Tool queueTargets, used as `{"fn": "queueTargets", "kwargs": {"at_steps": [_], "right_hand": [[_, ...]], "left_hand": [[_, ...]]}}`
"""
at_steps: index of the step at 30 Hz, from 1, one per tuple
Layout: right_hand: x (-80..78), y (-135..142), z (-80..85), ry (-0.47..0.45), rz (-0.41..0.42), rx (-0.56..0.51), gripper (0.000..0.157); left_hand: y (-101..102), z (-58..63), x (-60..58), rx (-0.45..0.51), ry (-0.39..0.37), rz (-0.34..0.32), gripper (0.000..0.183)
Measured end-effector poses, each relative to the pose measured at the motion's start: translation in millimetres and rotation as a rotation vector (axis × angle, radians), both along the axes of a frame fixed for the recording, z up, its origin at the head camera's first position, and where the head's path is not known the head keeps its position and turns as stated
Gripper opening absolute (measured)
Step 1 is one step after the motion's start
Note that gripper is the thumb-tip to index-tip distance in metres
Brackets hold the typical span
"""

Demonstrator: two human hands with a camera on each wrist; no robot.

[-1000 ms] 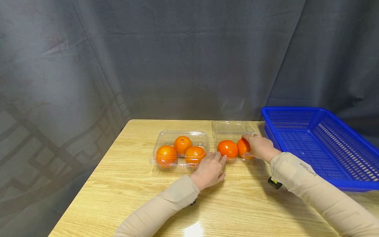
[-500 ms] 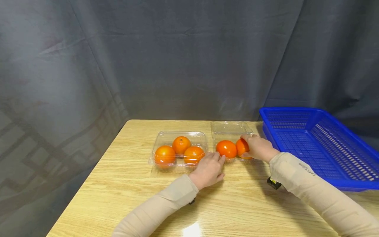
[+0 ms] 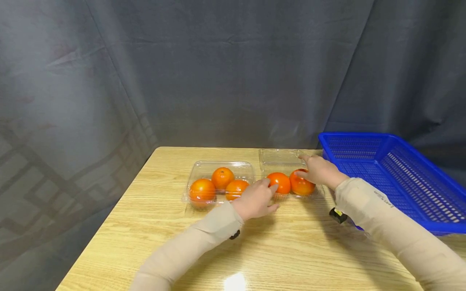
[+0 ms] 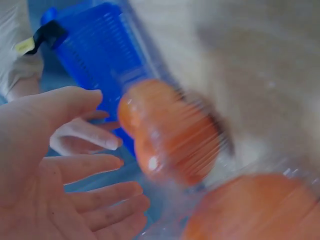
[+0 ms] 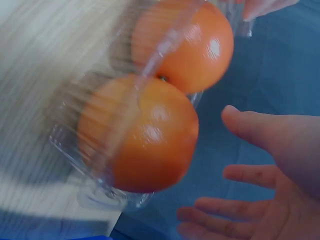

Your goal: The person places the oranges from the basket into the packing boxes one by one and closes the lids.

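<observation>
Two glossy orange-red, tomato-like fruits, a left one (image 3: 279, 182) and a right one (image 3: 304, 186), sit side by side in a clear plastic clamshell box whose lid (image 3: 278, 157) is folded back. My right hand (image 3: 320, 170) hovers at the right fruit's upper right, fingers spread and holding nothing; the right wrist view shows a gap between this hand (image 5: 260, 185) and the fruit (image 5: 142, 135). My left hand (image 3: 255, 200) is over the front between two boxes, fingertips overlapping the left fruit. The left wrist view shows its fingers (image 4: 107, 195) extended, holding nothing.
Left of the hands, a second clear box (image 3: 198, 166) contains three oranges (image 3: 202, 190). A large blue plastic basket (image 3: 364, 226) stands at the right end of the wooden table (image 3: 145, 226). A grey curtain (image 3: 233, 81) hangs behind.
My right hand has let go of the right fruit and lifted up and to the right, uncovering it. The left hand has risen slightly and its fingers have spread.
</observation>
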State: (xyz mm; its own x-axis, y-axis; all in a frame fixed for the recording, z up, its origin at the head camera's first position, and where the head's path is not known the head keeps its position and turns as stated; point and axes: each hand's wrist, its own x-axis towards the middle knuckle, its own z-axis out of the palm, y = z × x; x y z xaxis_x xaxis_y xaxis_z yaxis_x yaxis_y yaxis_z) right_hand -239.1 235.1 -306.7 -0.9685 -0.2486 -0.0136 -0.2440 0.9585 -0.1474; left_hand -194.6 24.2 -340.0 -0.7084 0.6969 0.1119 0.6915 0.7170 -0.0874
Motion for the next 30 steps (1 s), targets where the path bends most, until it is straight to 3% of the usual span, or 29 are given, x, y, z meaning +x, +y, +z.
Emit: {"fn": "queueTargets", "kwargs": {"at_steps": [5, 11, 21, 30], "right_hand": [[-9.7, 5, 5.1, 0.015, 0.001, -0.071, 0.059], [-18.4, 11, 5.2, 0.011, -0.013, -0.096, 0.055], [-37.1, 14, 3.0, -0.091, -0.045, -0.098, 0.062], [-47.8, 15, -3.4, -0.219, -0.098, -0.082, 0.066]], "left_hand": [[3, 24.5, -14.5, 0.156, -0.225, 0.065, 0.061], [11, 41.0, -39.6, 0.287, -0.390, 0.140, 0.064], [23, 30.2, -80.5, 0.564, -0.706, 0.344, 0.077], [30, 26.5, -93.7, 0.646, -0.885, 0.439, 0.082]]}}
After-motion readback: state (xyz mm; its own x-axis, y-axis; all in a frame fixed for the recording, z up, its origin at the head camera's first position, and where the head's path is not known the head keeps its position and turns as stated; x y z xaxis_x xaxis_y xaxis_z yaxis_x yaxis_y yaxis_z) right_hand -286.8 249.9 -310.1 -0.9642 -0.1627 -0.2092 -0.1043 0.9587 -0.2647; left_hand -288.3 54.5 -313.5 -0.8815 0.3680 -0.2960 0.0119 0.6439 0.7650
